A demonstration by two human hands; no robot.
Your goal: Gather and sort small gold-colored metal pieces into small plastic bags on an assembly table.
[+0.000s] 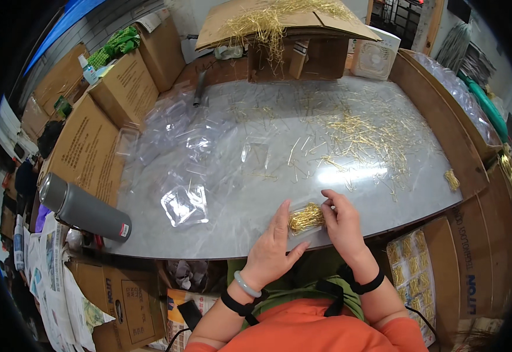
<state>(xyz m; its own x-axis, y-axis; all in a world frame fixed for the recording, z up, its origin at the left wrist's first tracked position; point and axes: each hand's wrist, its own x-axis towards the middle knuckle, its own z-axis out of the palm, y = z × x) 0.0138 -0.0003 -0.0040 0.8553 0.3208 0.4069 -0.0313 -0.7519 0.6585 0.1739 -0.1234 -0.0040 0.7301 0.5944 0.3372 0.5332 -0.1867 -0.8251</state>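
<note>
Near the table's front edge, a small clear plastic box (297, 231) is packed with thin gold wire hooks (307, 219). My left hand (270, 246) is closed round the box, fingers along its left side and thumb below. At the right end, my right hand (344, 224) has its fingers bent and pressed together against the box's edge; its fingertips partly hide that end. Loose gold hooks (361, 138) lie spread over the right half of the grey tabletop (238, 234). An empty clear plastic tray (185, 205) sits to the left of my hands.
Clear plastic boxes (174, 126) crowd the table's left side, by a grey bottle (86, 208). Cardboard boxes (86, 141) wall the left edge. More gold hooks top a cardboard box (297, 56) at the back. A carton of filled packs (411, 264) stands below, right.
</note>
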